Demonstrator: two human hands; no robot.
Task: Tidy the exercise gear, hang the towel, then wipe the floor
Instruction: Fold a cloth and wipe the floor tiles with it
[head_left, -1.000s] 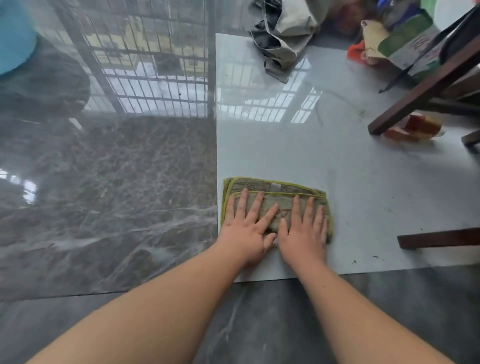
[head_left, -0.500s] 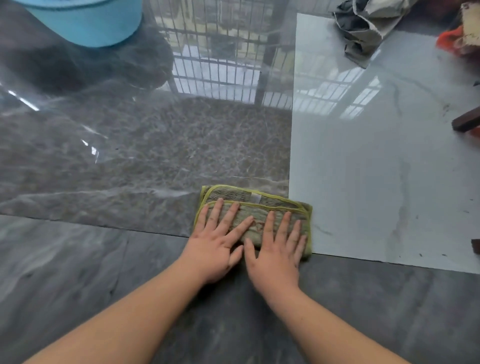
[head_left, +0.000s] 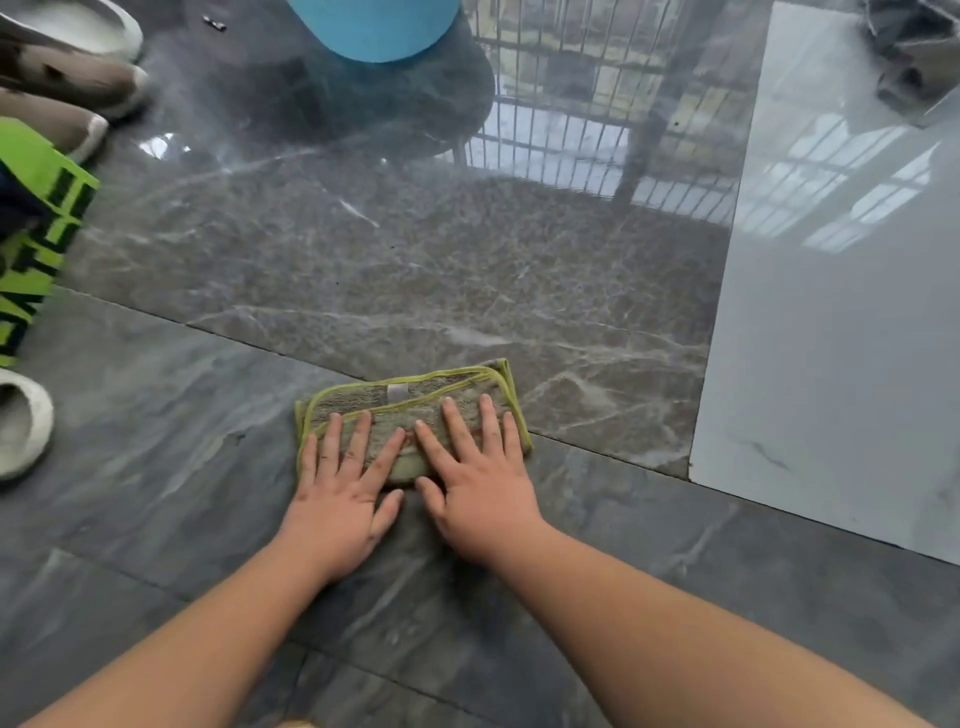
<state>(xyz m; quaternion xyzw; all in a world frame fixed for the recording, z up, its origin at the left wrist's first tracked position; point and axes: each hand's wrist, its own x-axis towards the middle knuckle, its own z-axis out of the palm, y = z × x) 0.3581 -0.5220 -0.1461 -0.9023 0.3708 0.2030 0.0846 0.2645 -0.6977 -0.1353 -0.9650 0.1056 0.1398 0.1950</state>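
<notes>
Both hands, left hand (head_left: 340, 499) beside right hand (head_left: 480, 491), lie on the cloth (head_left: 415, 402) on the floor (head_left: 156, 467); shoes (head_left: 62, 83) far left, bucket (head_left: 374, 26) behind

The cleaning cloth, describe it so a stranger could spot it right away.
On the dark grey marble floor, near the white tile's left edge, find the left hand and right hand pressed flat. Under them lies the cloth, folded, brownish, with yellow-green trim.

A glossy dark grey marble tile floor (head_left: 156, 519) fills the near area, with a brown-veined tile (head_left: 415, 270) farther off and a pale white tile (head_left: 841, 338) at right. Daylight and a barred window grille's reflection (head_left: 587, 104) shine on the far tiles.
</notes>
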